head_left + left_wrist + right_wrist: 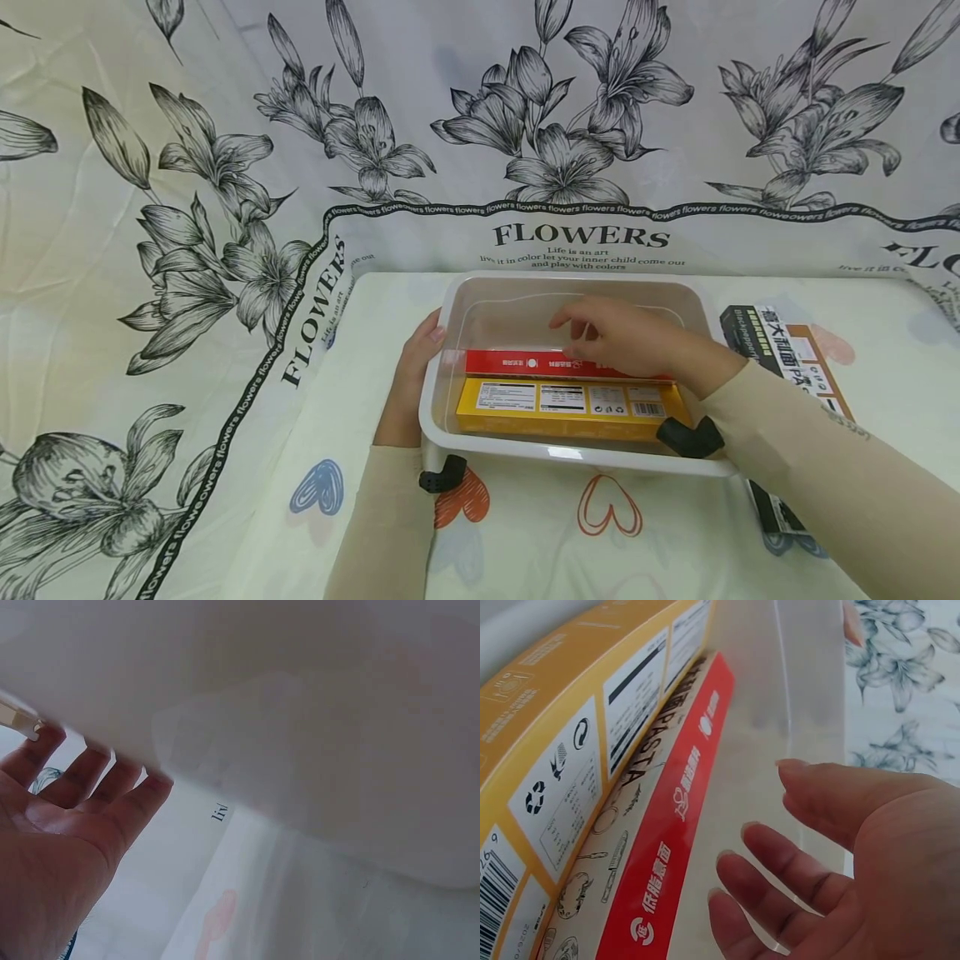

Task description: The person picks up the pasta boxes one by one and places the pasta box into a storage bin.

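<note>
The red box (532, 364) stood on edge inside the white bin (498, 446), just beyond the yellow box (562, 408). It lay on the near side of the fingertips of the right hand (611, 332), the closer hand, loosely bent and empty. Its long axis ran left–right, one end pointing toward the left hand (418, 354), whose extended fingers touched the bin's outside.

a bin (517, 447) sits on the table (540, 542). inside, the near box (570, 423) lies along the near side, with the far box (510, 363) just behind it. the left hand (411, 375) is at the bin's left edge, the right hand (630, 333) over its right half. more boxes (748, 333) lie right of the bin.
</note>
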### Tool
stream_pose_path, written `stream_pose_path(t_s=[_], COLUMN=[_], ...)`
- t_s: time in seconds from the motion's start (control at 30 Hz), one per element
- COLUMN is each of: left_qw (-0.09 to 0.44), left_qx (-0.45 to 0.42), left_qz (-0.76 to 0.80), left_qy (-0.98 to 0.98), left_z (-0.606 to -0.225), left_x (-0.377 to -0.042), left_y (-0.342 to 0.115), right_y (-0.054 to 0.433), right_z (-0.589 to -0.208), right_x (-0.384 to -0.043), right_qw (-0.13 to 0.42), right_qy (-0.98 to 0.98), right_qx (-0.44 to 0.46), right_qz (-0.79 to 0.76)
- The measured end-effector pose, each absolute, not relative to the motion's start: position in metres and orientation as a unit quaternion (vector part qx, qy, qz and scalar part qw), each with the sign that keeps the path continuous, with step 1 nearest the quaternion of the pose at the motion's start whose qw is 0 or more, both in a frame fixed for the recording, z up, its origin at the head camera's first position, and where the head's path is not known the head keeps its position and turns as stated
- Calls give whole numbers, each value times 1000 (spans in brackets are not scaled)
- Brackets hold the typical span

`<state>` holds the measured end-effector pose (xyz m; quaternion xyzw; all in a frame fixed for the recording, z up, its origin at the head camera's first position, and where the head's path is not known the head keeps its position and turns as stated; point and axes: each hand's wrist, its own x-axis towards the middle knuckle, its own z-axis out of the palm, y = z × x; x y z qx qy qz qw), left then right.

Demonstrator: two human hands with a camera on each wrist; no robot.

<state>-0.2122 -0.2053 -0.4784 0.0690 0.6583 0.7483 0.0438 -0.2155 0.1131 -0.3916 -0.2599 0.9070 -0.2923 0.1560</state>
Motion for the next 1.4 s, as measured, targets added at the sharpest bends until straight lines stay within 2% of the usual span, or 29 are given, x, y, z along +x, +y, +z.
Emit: stream_pose_path(t_s=[0.4,0.67,1.07,1.2,1.4], left_qw=[46,44,40,34,40], left_qx=[74,66,69,71,75], left_qz=[747,753,761,758,754], left_qy=[659,653,644,648,652], left_z=[-478,-478,-481,-482,-483], left_x=[-213,-212,-210,-209,-210], left_y=[-206,-205,-206,-206,-208], right_y=[120,124,126,129,142], right_z=[-388,-389,-387,-385,-380], right_x=[-213,-212,-212,-211,-207], right_qw=[179,214,247,245,207], right_qy=[882,849,811,801,773], right_qx=[-248,-250,-216,-220,-248], right_qz=[-359,-414,-484,-501,-546])
